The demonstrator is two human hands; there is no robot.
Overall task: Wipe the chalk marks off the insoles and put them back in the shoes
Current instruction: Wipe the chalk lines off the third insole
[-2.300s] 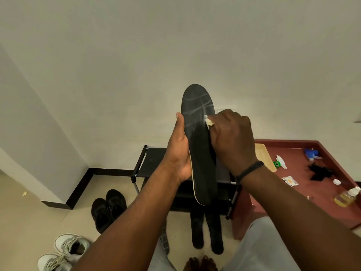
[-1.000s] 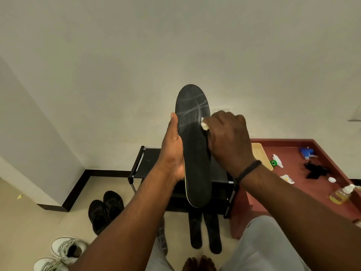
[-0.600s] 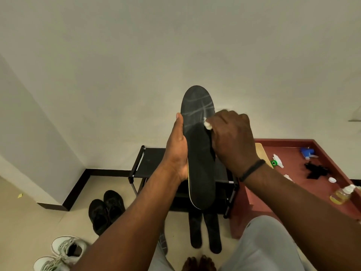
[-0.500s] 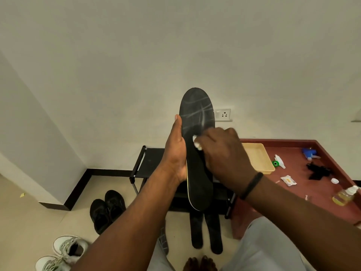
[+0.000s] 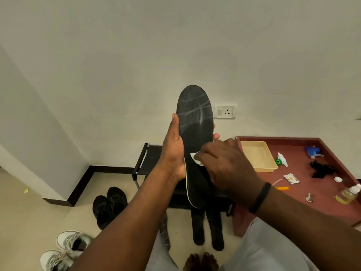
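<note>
The left hand (image 5: 174, 153) holds a black insole (image 5: 195, 137) upright in front of the wall, its long axis nearly vertical: the rounded toe end points up, the heel end down toward the floor. The thumb lies along the insole's left edge and the fingers (image 5: 215, 136) curl round behind it, their tips showing at the right edge. Pale chalk marks (image 5: 195, 110) streak the upper, toe half; the lower half looks darker.

The right hand (image 5: 224, 165) pinches a small white wipe (image 5: 197, 158) in its curled fingers and presses it against the insole's middle, just beside the left palm. A black band (image 5: 260, 197) circles the right wrist.

Below, two more black insoles (image 5: 208, 229) lie side by side on the floor, lengthwise away from the person, partly under a low black rack (image 5: 150, 159). A pair of black shoes (image 5: 109, 206) stands left of them, and a pair of white sneakers (image 5: 66, 249) nearer the lower left corner.

To the right, a reddish tabletop (image 5: 312, 184) carries a cream tray (image 5: 257, 155), a small bottle of yellowish liquid (image 5: 349, 193), a sachet (image 5: 291, 178) and some other small objects too unclear to name. A wall socket (image 5: 225, 112) sits just right of the insole's toe end.
</note>
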